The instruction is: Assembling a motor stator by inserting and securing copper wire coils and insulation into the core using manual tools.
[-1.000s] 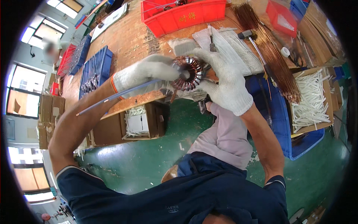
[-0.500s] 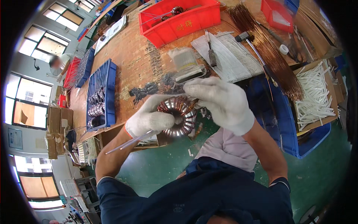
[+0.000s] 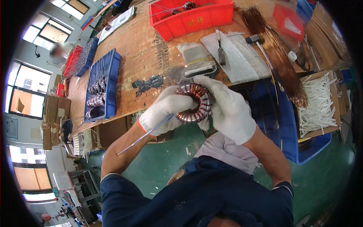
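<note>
A ring-shaped coil wound with copper wire [image 3: 204,104] is held up in front of me, at the near edge of the workbench. My left hand [image 3: 162,110], in a white knit glove, grips its left side with the thumb laid over the ring toward the hole. Long pale, straight leads [image 3: 141,138] stick out from under this hand across my left forearm. My right hand [image 3: 231,111], gloved the same way, closes round the coil's right side. Its fingertips are partly hidden behind the ring, so any wire end in them cannot be seen.
On the wooden bench [image 3: 141,49] stand a red bin [image 3: 193,23] and a blue tray of wound coils [image 3: 112,89]. A hammer [image 3: 261,51], a screwdriver-like tool [image 3: 221,51] and copper wires [image 3: 281,60] lie right. Below are a carton of white strips [image 3: 315,102] and a blue crate [image 3: 287,125].
Both hands have shifted the coil to the right and slightly away from me. The ring is turned, showing more bare copper at its top, and my right hand sits lower along its side.
</note>
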A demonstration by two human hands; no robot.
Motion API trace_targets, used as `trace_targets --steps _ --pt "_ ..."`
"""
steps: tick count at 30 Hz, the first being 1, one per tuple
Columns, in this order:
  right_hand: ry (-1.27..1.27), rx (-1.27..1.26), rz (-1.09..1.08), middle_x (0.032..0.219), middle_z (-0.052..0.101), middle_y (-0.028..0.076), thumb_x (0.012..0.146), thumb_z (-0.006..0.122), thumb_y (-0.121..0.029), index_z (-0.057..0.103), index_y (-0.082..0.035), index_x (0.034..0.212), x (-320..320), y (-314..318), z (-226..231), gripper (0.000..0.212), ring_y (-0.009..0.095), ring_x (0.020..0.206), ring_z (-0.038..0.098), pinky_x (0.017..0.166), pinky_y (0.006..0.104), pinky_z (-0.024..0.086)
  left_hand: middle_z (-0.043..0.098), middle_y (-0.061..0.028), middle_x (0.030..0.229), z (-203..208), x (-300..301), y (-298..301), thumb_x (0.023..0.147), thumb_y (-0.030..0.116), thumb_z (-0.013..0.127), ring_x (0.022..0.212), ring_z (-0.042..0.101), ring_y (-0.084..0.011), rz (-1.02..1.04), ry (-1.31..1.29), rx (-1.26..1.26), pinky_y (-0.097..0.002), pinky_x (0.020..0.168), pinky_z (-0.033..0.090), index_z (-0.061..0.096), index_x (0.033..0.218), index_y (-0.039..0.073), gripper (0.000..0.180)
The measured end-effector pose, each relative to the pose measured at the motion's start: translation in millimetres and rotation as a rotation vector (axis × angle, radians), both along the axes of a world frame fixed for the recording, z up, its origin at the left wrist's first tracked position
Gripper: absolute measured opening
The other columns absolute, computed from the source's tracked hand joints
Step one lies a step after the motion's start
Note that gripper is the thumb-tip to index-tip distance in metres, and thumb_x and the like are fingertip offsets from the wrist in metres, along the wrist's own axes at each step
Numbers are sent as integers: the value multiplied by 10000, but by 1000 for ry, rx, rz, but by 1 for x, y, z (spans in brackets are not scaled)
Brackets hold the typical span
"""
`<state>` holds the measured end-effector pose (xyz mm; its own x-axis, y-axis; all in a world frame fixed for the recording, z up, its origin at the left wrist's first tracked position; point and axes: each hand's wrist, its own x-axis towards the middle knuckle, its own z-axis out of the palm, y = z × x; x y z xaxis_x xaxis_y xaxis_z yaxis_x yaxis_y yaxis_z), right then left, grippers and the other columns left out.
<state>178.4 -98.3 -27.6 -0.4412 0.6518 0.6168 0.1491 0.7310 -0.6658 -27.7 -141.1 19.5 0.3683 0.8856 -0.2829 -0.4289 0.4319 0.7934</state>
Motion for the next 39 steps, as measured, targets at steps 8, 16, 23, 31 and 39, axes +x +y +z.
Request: trace_targets --steps 8,16,23,31,39 --pt "235 -417 165 1119 725 120 1019 612 -70 648 42 1312 21 12 30 316 156 982 685 866 290 546 683 -183 1245 16 10 8 895 186 732 1083 721 -259 -34 365 171 -405 958 604 511 1399 -118 628" --pt "238 -731 238 1144 736 89 1051 643 -223 682 44 1307 17 35 34 372 130 1032 686 913 270 551 721 -146 1149 29 -9 34 1086 323 574 1011 741 -287 -82 16 -14 -423 870 632 606 1298 -10 396" --pt "228 -813 132 1211 715 119 1091 531 -160 618 34 1385 22 25 9 363 199 1092 714 923 344 594 721 -104 1157 50 -23 54 1076 340 581 996 724 -194 45 438 21 -374 904 616 632 1287 -9 412" --pt "129 -522 129 1201 714 136 1027 618 -105 609 59 1389 8 28 22 398 144 1061 662 919 290 538 738 -82 958 59 -2 68 1034 411 643 751 751 -154 -290 721 86 -323 549 658 669 1244 23 442" --pt "265 -639 112 1152 730 139 1055 578 -168 651 66 1325 7 32 16 365 167 1036 674 897 309 543 715 -192 1133 37 6 65 1034 342 603 893 774 -280 -190 253 -26 -415 685 691 594 1312 -30 464"
